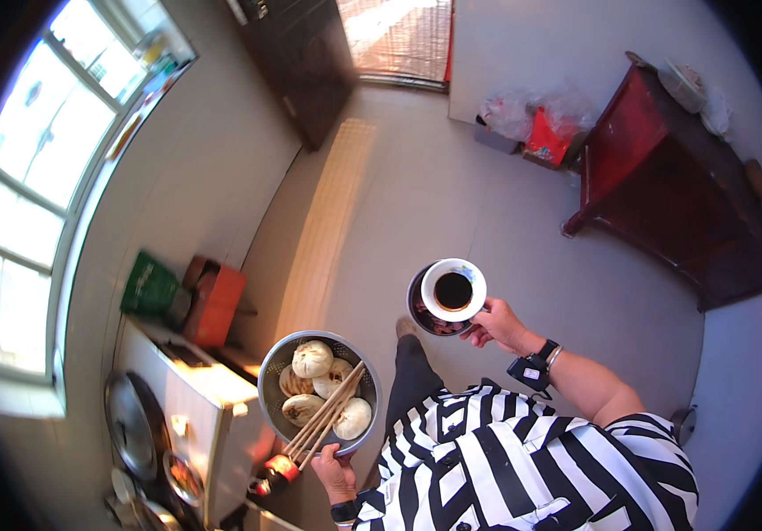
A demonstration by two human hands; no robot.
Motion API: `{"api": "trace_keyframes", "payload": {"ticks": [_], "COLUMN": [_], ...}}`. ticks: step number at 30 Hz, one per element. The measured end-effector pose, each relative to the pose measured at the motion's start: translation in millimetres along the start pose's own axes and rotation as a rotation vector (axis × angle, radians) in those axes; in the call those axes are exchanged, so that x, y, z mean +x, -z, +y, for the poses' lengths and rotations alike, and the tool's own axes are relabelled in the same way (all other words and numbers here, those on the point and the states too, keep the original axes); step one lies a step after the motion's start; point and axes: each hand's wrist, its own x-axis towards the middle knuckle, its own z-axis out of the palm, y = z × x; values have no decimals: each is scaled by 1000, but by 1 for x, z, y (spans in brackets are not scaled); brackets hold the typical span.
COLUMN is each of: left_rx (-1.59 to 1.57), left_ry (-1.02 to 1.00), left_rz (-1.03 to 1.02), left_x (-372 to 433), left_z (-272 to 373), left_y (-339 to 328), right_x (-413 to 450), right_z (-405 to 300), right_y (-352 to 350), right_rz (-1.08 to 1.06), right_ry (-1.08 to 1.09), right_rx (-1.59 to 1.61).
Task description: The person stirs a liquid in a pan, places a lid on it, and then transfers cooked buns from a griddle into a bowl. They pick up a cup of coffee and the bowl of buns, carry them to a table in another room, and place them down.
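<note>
My left hand (337, 475) grips the near rim of a perforated metal colander (266, 372). Several round buns (312, 359), some browned, lie inside it. Wooden chopsticks (327, 417) rest across the buns, their ends jutting over the rim near my thumb. My right hand (497, 325) holds a white bowl (428, 290) of dark liquid (453, 291) together with a metal bowl (414, 306) under it. Reddish pieces, perhaps meat (446, 326), show in the metal bowl, which the white one partly hides. Just left of my left hand is a dark bottle (281, 472) with a red label.
At left, a cabinet (185, 405) stands by a lidded black pan (134, 425) and an orange-red box (220, 302). A dark door (294, 60) stands ajar beside a doorway (397, 40). Right are a dark red wooden table (679, 199) and boxes with plastic bags (510, 116).
</note>
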Motion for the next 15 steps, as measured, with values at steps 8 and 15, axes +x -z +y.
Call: {"api": "trace_keyframes", "payload": {"ticks": [8, 15], "left_rx": [158, 251], "left_ry": [47, 9], "left_rz": [-151, -266], "left_x": [159, 287], "left_z": [95, 140], "left_y": [-263, -503], "right_x": [133, 287], "right_z": [-183, -326], "right_y": [69, 163], "right_rz": [192, 227], "right_ry": [52, 105], "right_rx": [167, 215]}}
